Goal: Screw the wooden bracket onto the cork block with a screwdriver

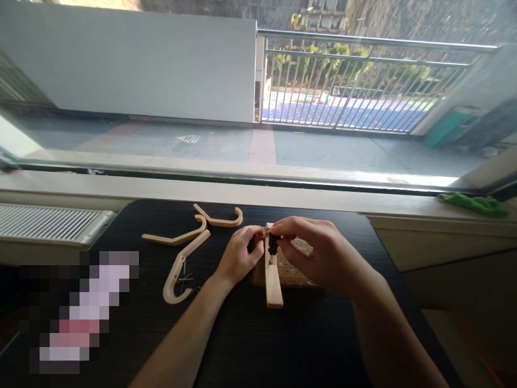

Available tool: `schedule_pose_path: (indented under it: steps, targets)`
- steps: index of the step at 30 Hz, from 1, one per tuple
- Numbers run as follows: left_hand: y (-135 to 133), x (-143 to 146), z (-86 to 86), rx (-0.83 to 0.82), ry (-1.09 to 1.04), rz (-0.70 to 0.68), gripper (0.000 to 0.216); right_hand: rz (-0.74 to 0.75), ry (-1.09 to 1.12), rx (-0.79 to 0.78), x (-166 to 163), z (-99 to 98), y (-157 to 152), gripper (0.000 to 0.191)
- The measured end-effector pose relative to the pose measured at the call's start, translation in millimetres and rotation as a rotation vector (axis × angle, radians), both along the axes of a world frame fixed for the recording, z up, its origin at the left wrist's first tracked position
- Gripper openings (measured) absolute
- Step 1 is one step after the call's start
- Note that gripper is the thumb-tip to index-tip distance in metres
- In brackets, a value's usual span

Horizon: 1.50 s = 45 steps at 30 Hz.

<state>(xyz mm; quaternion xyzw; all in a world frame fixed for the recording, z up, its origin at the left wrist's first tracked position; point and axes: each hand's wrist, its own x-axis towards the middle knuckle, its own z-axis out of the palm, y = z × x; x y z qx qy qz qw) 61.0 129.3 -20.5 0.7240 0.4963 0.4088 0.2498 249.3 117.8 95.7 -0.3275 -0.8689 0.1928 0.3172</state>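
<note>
A straight light wooden bar (273, 280) lies on a darker wooden block (288, 272) in the middle of the black table (258, 334). My right hand (319, 253) pinches a small black screwdriver (273, 245) that stands upright on the bar. My left hand (238, 256) is closed at the bar's far end, fingers curled beside the tool. What lies under its fingertips is hidden.
Three curved wooden hooks (181, 237) lie to the left of my hands, with a few small dark screws (186, 278) beside the nearest hook. A green cloth (474, 203) rests on the windowsill at right. A radiator grille (48, 222) sits at the left.
</note>
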Motion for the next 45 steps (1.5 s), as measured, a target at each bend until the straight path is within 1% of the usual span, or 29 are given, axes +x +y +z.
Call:
schedule_pose_path:
  steps: [10,45]
  targets:
    - [-0.3,0.1,0.9,0.002,0.007,0.007,0.013,-0.006,-0.018,-0.026,1.1,1.2,0.6,0.015]
    - [0.1,0.5,2.4,-0.015,-0.002,0.018,0.016,-0.017,-0.015,0.057,-0.4,3.5,2.3,0.007]
